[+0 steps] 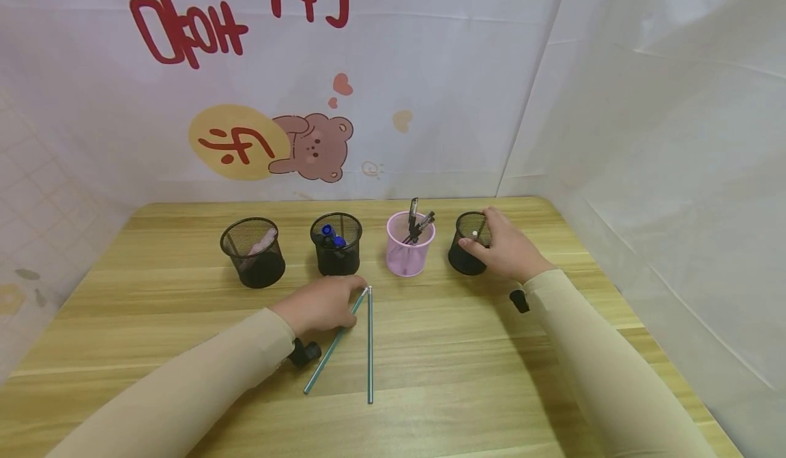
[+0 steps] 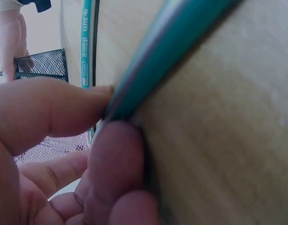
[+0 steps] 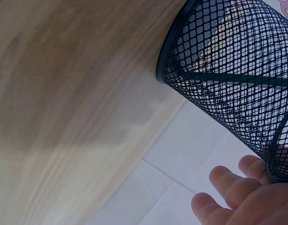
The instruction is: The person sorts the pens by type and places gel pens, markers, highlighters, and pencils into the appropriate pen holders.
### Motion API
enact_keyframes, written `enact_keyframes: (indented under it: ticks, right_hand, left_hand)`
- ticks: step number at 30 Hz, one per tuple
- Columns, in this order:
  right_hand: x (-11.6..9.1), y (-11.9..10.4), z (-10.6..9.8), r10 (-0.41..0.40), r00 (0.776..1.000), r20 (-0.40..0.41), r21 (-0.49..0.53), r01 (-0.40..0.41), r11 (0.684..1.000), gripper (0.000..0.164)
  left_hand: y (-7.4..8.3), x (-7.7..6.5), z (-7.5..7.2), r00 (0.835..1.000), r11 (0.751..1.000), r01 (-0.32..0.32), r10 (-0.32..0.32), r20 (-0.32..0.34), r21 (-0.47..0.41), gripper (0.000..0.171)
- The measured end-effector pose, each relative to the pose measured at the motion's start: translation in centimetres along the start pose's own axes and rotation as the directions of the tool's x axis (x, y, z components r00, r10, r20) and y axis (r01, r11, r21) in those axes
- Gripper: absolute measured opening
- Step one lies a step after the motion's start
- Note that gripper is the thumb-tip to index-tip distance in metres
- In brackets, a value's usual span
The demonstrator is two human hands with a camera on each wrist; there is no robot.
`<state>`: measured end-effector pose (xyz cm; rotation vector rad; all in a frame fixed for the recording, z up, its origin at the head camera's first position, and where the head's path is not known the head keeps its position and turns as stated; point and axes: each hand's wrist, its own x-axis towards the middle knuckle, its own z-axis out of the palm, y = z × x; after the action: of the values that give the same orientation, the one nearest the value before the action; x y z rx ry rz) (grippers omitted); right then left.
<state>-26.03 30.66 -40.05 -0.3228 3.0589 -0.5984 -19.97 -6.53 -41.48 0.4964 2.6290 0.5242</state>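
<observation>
Two teal pencils lie on the table in the head view. My left hand [image 1: 325,302] pinches the slanted pencil [image 1: 328,354] near its white-tipped end; the left wrist view shows thumb and index finger on the pencil [image 2: 167,47]. Just right of it lies the straight pencil [image 1: 370,349], untouched. My right hand [image 1: 512,248] holds the rightmost black mesh pen cup [image 1: 465,261] by its rim, with the thumb at the near side and a finger at the far side. A small white tip [image 1: 475,234] shows inside that cup. The right wrist view shows the upright mesh cup [image 3: 237,70] and several fingers [image 3: 232,185] beside its rim.
A pink mesh cup [image 1: 406,260] holds several black pens. Left of it, a black mesh cup [image 1: 339,263] contains blue-capped markers. The far-left black cup [image 1: 260,270] has something pale pink inside. A white sheet [image 1: 430,103] hangs behind the wooden table [image 1: 442,376].
</observation>
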Motion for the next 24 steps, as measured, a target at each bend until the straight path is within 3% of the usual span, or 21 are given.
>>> enact_keyframes:
  ticks: [18, 24]
  right_hand:
    - [-0.13, -0.15, -0.08, 0.017, 1.000, 0.011, 0.002, -0.017, 1.000, 0.106]
    - [-0.16, -0.19, -0.11, 0.017, 1.000, 0.009, 0.001, -0.017, 1.000, 0.106]
  left_hand:
    - [0.03, 0.06, 0.11, 0.999, 0.996, 0.038, -0.035, 0.040, -0.082, 0.078]
    - [0.13, -0.20, 0.00, 1.000, 0.998, 0.015, -0.013, 0.021, -0.059, 0.077]
